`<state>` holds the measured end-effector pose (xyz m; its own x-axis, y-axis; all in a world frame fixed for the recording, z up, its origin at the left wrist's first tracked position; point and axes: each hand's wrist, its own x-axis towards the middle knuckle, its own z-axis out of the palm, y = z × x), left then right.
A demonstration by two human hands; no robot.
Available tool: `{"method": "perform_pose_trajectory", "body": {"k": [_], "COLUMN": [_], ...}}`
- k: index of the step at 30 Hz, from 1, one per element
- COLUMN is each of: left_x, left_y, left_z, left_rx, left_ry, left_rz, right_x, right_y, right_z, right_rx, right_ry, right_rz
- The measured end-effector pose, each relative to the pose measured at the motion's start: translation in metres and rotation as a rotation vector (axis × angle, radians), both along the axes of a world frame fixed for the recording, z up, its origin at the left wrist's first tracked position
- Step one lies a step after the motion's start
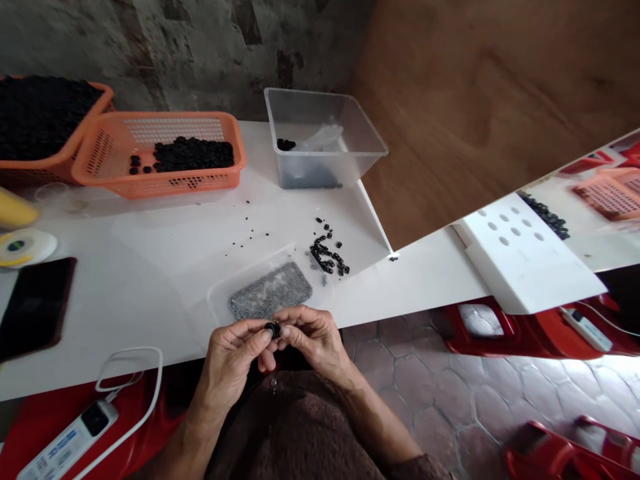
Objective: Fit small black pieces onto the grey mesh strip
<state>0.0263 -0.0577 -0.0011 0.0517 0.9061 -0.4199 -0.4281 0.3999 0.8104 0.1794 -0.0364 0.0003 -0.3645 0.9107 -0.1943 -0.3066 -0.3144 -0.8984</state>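
Note:
Just past the table's front edge, my left hand (231,353) pinches a small black round part (273,329) between thumb and forefinger. My right hand (317,343) meets it from the other side, thumb and forefinger closed together at the part's edge. Whatever tiny piece those right fingertips may hold is hidden. Right beyond my hands lies a shallow clear tray (216,293) with a mass of small grey metal pieces (273,290). A loose heap of small black pieces (327,257) is scattered by the tray's right end.
An orange basket (165,189) with black round parts stands at the back, beside a fuller orange basket (60,160). A clear bin (325,167) stands near a brown board (480,113). A phone (37,307) lies left; a power bank (70,440) rests on a red stool (143,427).

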Motion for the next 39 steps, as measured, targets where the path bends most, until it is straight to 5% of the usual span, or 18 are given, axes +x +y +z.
{"method": "perform_pose_trajectory", "body": {"k": [16,31,39], "left_x": [-0.008,-0.004,-0.003], "left_y": [-0.014,-0.012,-0.004], "left_z": [-0.007,-0.008,-0.004], "left_rx": [0.061,0.106,0.030], "left_ry": [-0.010,0.257,0.055], "left_rz": [-0.018,0.014,0.011], "right_x": [-0.006,-0.008,-0.001], "right_y": [-0.001,-0.004,0.007], "right_z": [0.004,0.000,0.000], "right_rx": [-0.009,0.104,0.035], "right_ry": [-0.058,-0.133,0.029], "right_rz": [-0.062,-0.089,-0.007]}}
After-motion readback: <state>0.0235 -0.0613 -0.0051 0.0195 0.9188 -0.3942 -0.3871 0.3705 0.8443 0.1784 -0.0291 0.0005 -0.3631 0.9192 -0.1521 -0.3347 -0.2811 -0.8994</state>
